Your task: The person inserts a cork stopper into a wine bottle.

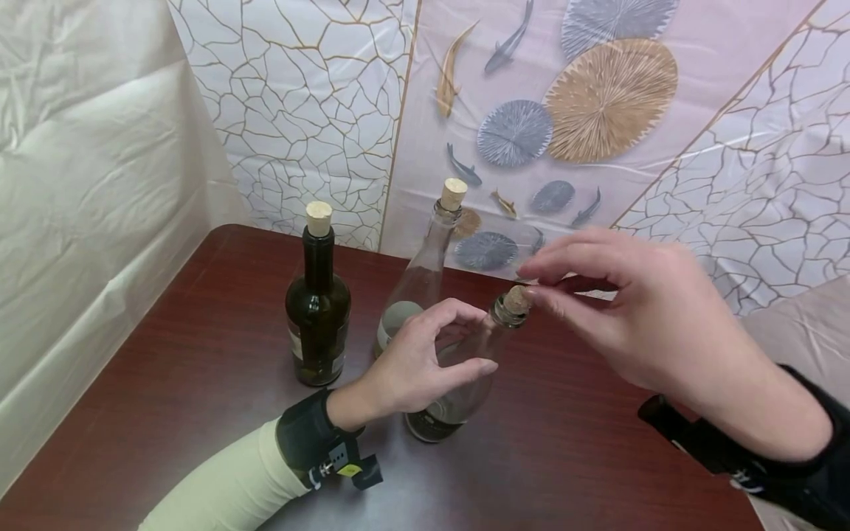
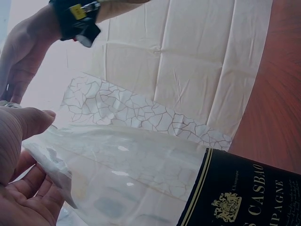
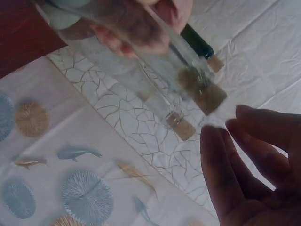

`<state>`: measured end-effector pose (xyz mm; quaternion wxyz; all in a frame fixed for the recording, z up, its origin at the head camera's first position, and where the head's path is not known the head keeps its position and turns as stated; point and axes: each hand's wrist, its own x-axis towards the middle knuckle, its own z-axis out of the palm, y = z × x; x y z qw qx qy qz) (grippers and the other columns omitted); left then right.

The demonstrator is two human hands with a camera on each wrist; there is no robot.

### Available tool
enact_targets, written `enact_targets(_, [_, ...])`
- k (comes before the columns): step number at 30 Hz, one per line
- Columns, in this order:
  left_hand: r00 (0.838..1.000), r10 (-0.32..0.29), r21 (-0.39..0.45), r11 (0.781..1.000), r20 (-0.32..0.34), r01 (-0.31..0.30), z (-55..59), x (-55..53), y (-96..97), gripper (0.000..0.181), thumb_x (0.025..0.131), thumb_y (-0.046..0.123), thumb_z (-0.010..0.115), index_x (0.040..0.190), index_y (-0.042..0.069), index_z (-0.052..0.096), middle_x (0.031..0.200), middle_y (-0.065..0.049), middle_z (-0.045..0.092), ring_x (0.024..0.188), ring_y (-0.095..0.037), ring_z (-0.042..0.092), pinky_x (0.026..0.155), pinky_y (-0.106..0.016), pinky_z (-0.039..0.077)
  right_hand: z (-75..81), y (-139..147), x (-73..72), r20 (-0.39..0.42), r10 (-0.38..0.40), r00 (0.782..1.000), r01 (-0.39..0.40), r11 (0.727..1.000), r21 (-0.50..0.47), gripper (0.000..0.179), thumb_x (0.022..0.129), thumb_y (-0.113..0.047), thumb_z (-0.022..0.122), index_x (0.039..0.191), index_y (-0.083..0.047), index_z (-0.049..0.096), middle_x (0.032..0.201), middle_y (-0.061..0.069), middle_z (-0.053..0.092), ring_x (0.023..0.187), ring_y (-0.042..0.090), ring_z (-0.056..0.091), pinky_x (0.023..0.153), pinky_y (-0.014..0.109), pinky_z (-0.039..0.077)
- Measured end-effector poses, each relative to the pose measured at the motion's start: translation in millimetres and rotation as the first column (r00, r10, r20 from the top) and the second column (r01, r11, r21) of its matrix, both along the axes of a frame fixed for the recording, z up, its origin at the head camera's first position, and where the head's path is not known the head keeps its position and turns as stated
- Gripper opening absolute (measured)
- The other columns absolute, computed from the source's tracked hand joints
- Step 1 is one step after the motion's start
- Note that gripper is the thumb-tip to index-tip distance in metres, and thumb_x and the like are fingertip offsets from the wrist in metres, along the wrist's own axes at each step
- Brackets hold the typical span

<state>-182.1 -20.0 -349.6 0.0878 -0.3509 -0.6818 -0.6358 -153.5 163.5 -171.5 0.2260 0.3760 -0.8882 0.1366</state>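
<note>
A clear glass bottle point(image 1: 474, 343) with a black label point(image 2: 244, 193) leans to the right in the head view, its base at the table. My left hand point(image 1: 425, 361) grips it below the neck, thumb on the near side and fingers round the far side. A cork point(image 1: 516, 300) sits in its mouth and stands out above the rim. Close beside that cork is my right hand point(image 1: 617, 302), thumb and fingers bent toward each other. In the right wrist view a small gap shows between the fingertips point(image 3: 212, 136) and the cork, and they hold nothing.
Behind stand a dark green bottle point(image 1: 319, 310), topped by a cork point(image 1: 319, 219), and a second clear bottle point(image 1: 425, 262), topped by another cork point(image 1: 454, 194). All are on a reddish-brown table point(image 1: 199, 369). Patterned sheets point(image 1: 312, 96) hang along its back.
</note>
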Motion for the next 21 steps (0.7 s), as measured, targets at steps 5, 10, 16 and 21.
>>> enact_targets(5, [1.0,0.009,-0.005,1.0,0.008,-0.009,-1.8,0.0,0.6,0.041,0.08,0.016,0.079,0.116,0.012,0.059,0.113,0.001,0.064,0.105,-0.006,0.061,0.096,-0.025,0.051,15.7,-5,-9.0,0.028,-0.022,0.999,0.017,0.986,0.165,0.021,0.078,-0.019,0.08,0.093,-0.034,0.074,0.089,-0.023,0.068,0.076,-0.009,0.058,0.067,0.011,0.049])
enact_targets(10, [1.0,0.009,-0.003,1.0,0.005,-0.009,-2.9,0.0,0.0,0.041,0.081,0.018,0.079,0.117,0.012,0.059,0.114,0.0,0.064,0.106,-0.007,0.061,0.096,-0.025,0.051,19.3,-9,-12.7,0.052,-0.001,0.999,-0.012,0.967,0.256,0.028,0.073,-0.018,0.082,0.087,-0.04,0.071,0.087,-0.031,0.063,0.075,-0.01,0.054,0.064,0.011,0.043])
enact_targets(16, [1.0,0.002,0.0,1.0,0.0,-0.002,-2.5,-0.9,-0.5,0.042,0.081,0.018,0.079,0.117,0.012,0.059,0.114,0.001,0.064,0.107,-0.006,0.06,0.095,-0.025,0.051,17.5,-10,-12.3,0.064,0.009,0.998,-0.025,0.966,0.257,0.025,0.072,-0.014,0.082,0.082,-0.035,0.072,0.086,-0.031,0.061,0.076,-0.013,0.056,0.063,0.009,0.046])
enact_targets(21, [1.0,0.015,-0.012,1.0,-0.009,-0.015,-3.0,-1.1,-0.7,0.042,0.081,0.018,0.079,0.117,0.012,0.059,0.114,0.002,0.063,0.106,-0.005,0.06,0.095,-0.025,0.051,13.6,-7,-13.0,0.082,0.009,0.997,-0.028,0.973,0.229,0.022,0.074,-0.015,0.081,0.083,-0.034,0.073,0.087,-0.03,0.061,0.076,-0.014,0.056,0.061,0.009,0.046])
